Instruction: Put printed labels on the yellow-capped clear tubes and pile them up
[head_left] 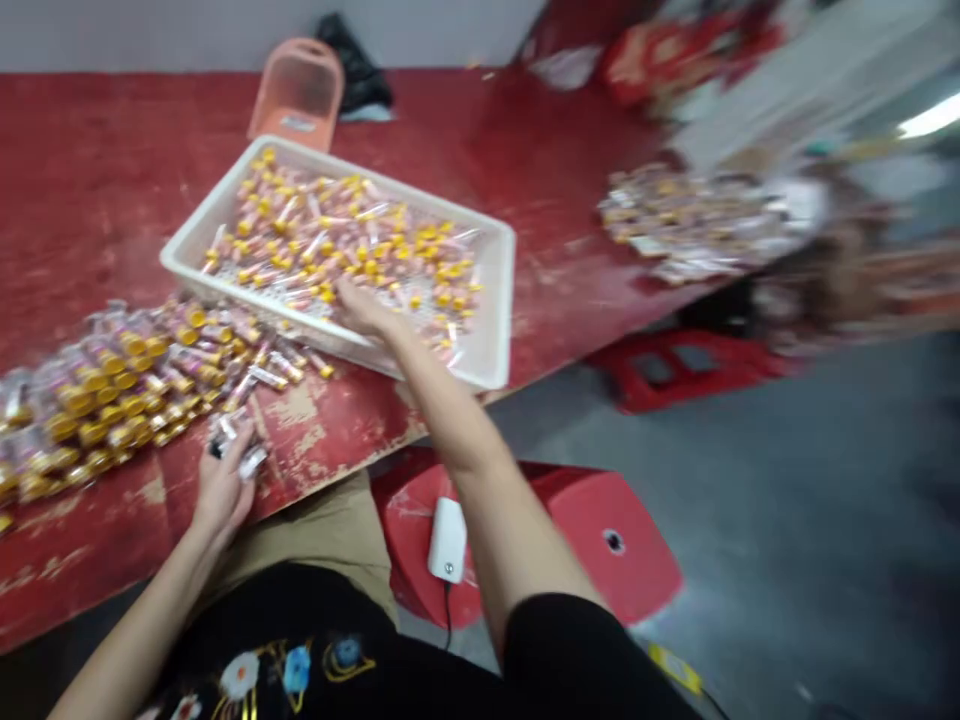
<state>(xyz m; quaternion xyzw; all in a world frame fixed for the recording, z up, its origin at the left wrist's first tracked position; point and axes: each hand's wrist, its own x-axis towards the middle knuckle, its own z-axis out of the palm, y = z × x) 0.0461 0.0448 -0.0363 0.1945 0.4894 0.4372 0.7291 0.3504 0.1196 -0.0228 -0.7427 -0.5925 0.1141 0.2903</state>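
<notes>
Right hand (362, 308) reaches over the near rim of a rigid white plastic tray (493, 320); whether its fingers grip, I cannot tell. Slim pink tubes with yellow caps (375, 240) lie jumbled around and beyond it. Left hand (225, 487) curls round glossy clear-wrapped pieces (253, 461) near the scuffed red tabletop's (330, 430) front edge, beside stacked wrapped tubes (112, 390).
</notes>
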